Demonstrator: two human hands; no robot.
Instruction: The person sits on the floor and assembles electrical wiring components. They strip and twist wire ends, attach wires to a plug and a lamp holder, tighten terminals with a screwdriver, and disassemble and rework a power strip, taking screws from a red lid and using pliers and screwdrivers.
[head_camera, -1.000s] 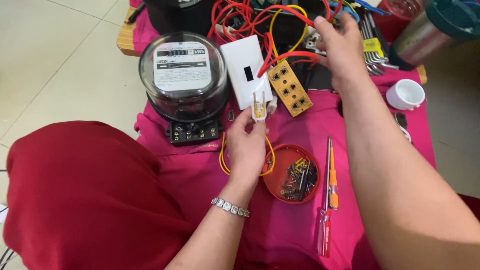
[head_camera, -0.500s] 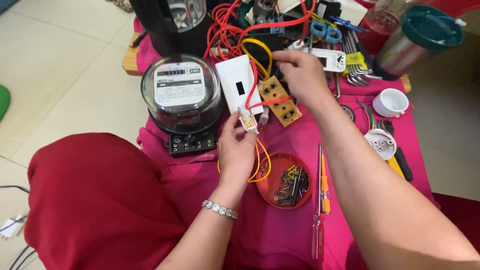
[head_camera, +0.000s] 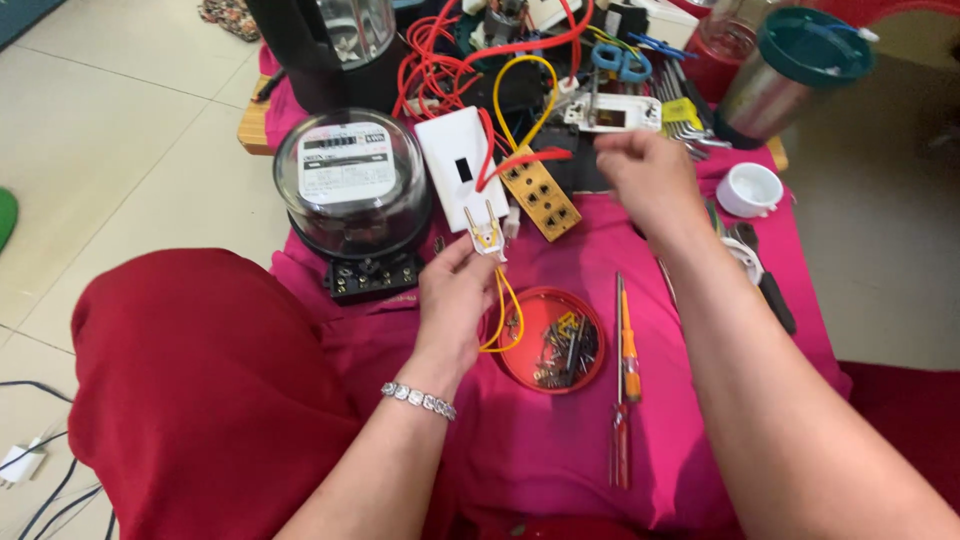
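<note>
Her left hand (head_camera: 455, 300) pinches an opened plug (head_camera: 486, 236) with yellow wires (head_camera: 508, 310) just above the red dish of screws (head_camera: 550, 340), while her right hand (head_camera: 645, 180), fingers loosely curled and holding nothing I can see, hovers beside the yellow socket strip (head_camera: 540, 192) on the pink cloth (head_camera: 560, 450).

A pink cloth (head_camera: 560, 440) carries an electricity meter (head_camera: 352, 195), red screw dish (head_camera: 552, 340) and screwdrivers (head_camera: 623, 390)

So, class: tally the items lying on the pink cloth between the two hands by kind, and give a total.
Round red plastic lid of screws: 1
Screwdrivers, a slim orange-handled one and a red-handled one: 2
Yellow perforated terminal block: 1
Total: 4
</note>
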